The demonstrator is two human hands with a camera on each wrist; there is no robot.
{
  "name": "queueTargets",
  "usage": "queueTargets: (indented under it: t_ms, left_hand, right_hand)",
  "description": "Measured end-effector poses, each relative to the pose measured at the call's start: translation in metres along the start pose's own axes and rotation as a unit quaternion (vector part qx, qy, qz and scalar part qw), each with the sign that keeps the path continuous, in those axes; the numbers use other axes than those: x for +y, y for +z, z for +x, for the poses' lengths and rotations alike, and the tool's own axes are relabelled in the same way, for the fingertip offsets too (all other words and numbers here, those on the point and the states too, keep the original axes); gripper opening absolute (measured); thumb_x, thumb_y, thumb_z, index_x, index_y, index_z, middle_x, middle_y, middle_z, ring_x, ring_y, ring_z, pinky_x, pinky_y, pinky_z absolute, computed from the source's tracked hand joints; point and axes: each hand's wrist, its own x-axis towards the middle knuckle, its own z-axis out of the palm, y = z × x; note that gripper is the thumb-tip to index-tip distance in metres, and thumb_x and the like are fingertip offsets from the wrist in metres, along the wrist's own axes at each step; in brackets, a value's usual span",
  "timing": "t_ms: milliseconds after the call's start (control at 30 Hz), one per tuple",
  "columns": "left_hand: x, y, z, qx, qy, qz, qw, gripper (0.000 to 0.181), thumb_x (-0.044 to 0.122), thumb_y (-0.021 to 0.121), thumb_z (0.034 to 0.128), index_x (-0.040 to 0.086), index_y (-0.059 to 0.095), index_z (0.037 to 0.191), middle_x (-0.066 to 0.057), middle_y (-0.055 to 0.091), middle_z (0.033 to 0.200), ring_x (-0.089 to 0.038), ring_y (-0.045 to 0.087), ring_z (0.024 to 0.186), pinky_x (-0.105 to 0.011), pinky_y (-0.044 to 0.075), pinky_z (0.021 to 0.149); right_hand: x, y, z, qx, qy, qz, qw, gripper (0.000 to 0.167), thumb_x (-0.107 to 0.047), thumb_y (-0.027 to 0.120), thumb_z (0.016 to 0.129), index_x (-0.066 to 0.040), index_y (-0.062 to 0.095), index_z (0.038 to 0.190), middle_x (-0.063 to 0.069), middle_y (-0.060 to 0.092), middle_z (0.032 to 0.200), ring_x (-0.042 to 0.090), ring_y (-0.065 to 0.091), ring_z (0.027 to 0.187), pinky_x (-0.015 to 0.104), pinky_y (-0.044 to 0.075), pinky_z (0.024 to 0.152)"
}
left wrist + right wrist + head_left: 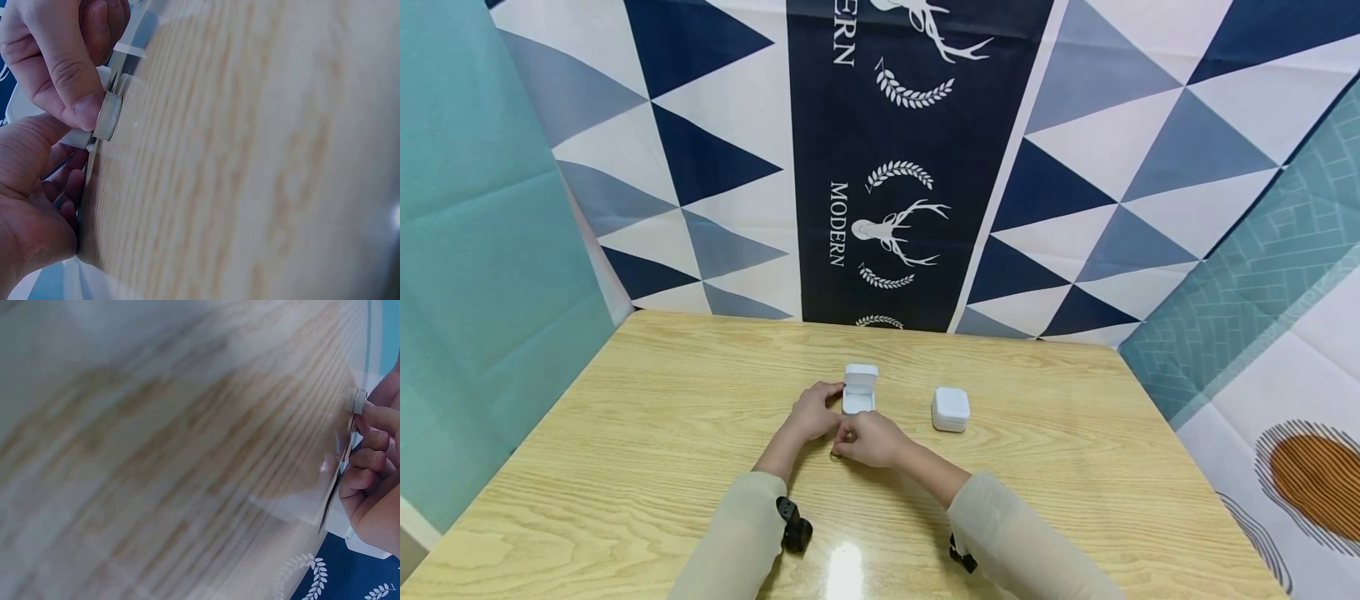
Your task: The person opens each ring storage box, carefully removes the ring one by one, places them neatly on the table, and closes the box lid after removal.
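Observation:
An open white box (859, 401) stands with its lid (861, 374) raised. My left hand (812, 412) grips its left side, the index finger at the back and the thumb towards the front. Just in front of the box, my right hand (872, 439) pinches a small silvery ring (836, 455) on edge at the tabletop. Seen from the left wrist, the ring (109, 116) is at the right hand's (61, 65) thumb tip, above my left hand (28, 194). In the right wrist view, the ring (360, 402) shows beside the right hand's (378, 481) curled fingers.
A second white box (951, 408), closed, stands to the right on the wooden table (1045, 450). Patterned cloth (917, 175) hangs behind the table's back edge, and a teal cloth (490, 217) hangs at the left.

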Motion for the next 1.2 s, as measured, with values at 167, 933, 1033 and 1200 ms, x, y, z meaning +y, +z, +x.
queueTargets:
  t_ms: [167,933,1033,1200]
  left_hand:
    - [0.001,0.000,0.000,0.001,0.001,0.001,1.0000,0.062,0.020,0.075,0.0771,0.006,0.053,0.133,-0.013,0.053,0.133,-0.036,0.043,0.128,-0.058,0.029,0.103]
    - [0.000,0.001,0.001,0.005,0.002,0.004,1.0000,0.063,0.023,0.076,0.0779,0.006,0.052,0.133,-0.013,0.053,0.133,-0.036,0.043,0.128,-0.058,0.029,0.103]
    - [0.000,0.001,0.000,0.004,-0.002,-0.003,1.0000,0.064,0.023,0.077,0.0768,0.006,0.052,0.134,-0.013,0.053,0.133,-0.037,0.043,0.128,-0.058,0.028,0.104]
    - [0.001,0.000,-0.002,0.008,-0.003,-0.007,0.9999,0.066,0.027,0.078,0.0757,0.007,0.052,0.133,-0.012,0.053,0.133,-0.037,0.042,0.128,-0.059,0.027,0.104]
  right_hand:
    - [0.000,-0.001,-0.001,0.000,-0.001,0.003,1.0000,0.011,-0.023,0.069,0.085,-0.014,0.070,0.078,-0.005,0.066,0.069,0.000,0.042,0.053,0.016,0.035,0.052]
    - [0.001,-0.011,-0.005,0.003,0.043,0.049,0.9979,0.016,-0.023,0.062,0.090,-0.012,0.071,0.083,-0.009,0.059,0.060,0.002,0.041,0.050,0.017,0.033,0.048]
    - [0.002,-0.013,-0.006,0.011,0.056,0.047,0.9972,0.015,-0.024,0.062,0.090,-0.012,0.071,0.086,-0.007,0.058,0.059,0.004,0.041,0.050,0.018,0.034,0.048]
    - [0.002,-0.019,-0.010,0.034,0.062,0.043,0.9966,0.016,-0.024,0.062,0.090,-0.011,0.071,0.088,-0.005,0.057,0.062,0.006,0.043,0.053,0.020,0.036,0.049]
